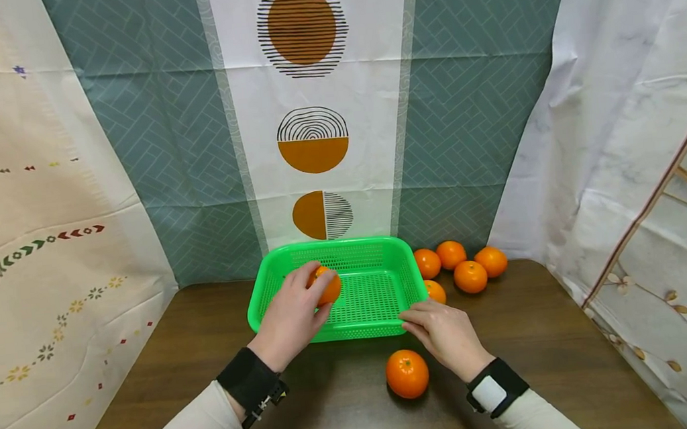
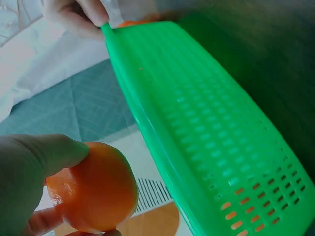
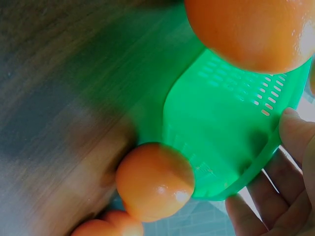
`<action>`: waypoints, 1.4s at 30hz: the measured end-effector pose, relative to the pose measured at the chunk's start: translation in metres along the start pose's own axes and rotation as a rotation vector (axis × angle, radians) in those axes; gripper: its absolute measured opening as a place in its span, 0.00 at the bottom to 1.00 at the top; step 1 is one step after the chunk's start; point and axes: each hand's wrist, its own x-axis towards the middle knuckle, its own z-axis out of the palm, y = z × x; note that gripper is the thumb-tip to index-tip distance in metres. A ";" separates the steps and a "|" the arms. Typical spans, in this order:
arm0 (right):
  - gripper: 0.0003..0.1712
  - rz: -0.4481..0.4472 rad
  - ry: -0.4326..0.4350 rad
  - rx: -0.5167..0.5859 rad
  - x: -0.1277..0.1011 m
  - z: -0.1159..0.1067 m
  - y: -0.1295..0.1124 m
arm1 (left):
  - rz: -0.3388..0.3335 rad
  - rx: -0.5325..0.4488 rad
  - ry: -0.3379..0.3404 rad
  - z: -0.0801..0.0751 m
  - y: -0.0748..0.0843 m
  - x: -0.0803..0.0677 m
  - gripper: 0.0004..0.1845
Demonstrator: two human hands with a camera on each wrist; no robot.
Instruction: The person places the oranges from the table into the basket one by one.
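Note:
A green plastic basket [image 1: 380, 299] with perforated walls stands on the table. Over its left part, my left hand [image 1: 287, 316] holds an orange [image 1: 328, 288] between thumb and fingers; the left wrist view shows the fruit [image 2: 98, 189] above the rim. My right hand [image 1: 446, 334] pinches the basket's near right corner. In the right wrist view the thumb lies on the outside of the rim [image 3: 261, 167], with the fingers beyond it. Another orange [image 1: 407, 374] sits on the table in front of the basket, just left of my right hand.
Several oranges [image 1: 470, 276] lie in a group to the right of the basket, one [image 1: 436, 292] close against its right wall. The brown wooden table [image 1: 207, 333] ends at a patterned curtain [image 1: 464, 131] behind, and fabric hangs on both sides.

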 end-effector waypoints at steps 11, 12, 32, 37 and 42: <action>0.10 0.009 -0.017 0.002 0.002 -0.002 -0.002 | -0.068 0.029 -0.033 0.005 -0.031 0.016 0.29; 0.10 0.009 -0.017 0.003 0.002 -0.001 -0.001 | -0.070 0.027 -0.035 0.005 -0.034 0.017 0.29; 0.10 0.016 -0.017 0.015 0.001 -0.001 -0.001 | -0.183 0.091 -0.194 0.024 -0.069 0.033 0.30; 0.10 0.021 -0.015 0.015 0.001 -0.002 -0.001 | -0.207 0.108 -0.252 0.030 -0.073 0.035 0.27; 0.10 0.023 -0.012 0.014 0.001 -0.002 -0.002 | -0.262 0.107 -0.339 0.036 -0.077 0.035 0.20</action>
